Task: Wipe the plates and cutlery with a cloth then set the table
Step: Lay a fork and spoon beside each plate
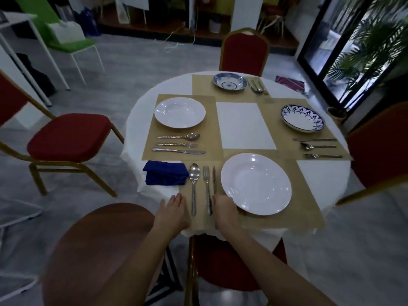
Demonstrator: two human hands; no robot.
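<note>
Item: near place setting, at the edge of the round table point(141, 115) closest to the person

Step in hand, as judged: final straightening of the near knife point(214, 177) beside the near white plate point(256, 184); all four places look laid, so the task seems almost done

Right hand point(224, 209): fingers curled, lying over the knife's handle end and touching the plate's rim; whether it pinches the knife or only nudges it cannot be told

Left hand point(174, 208): fingers straight and flat on the table edge, just left of the near spoon point(194, 173), holding nothing

To do it well: slide the knife by its handle only, keep it parallel to the near fork point(206, 180), blade towards the plate, handle ends level; leave the wiped blade and the plate's face unfingered; steady the tan placemat point(304, 208) so it does not creep off the edge

Blue cloth point(165, 173): folded, on the table just left of the spoon, not in use

Also present: left white plate point(180, 112) with its three pieces alongside; far blue-patterned plate point(230, 81); right blue-rimmed plate point(302, 118); red chair point(220, 261) tucked under the near edge

In the way: brown round top point(95, 250) under the left forearm; the chair keeps the person back from the table
</note>
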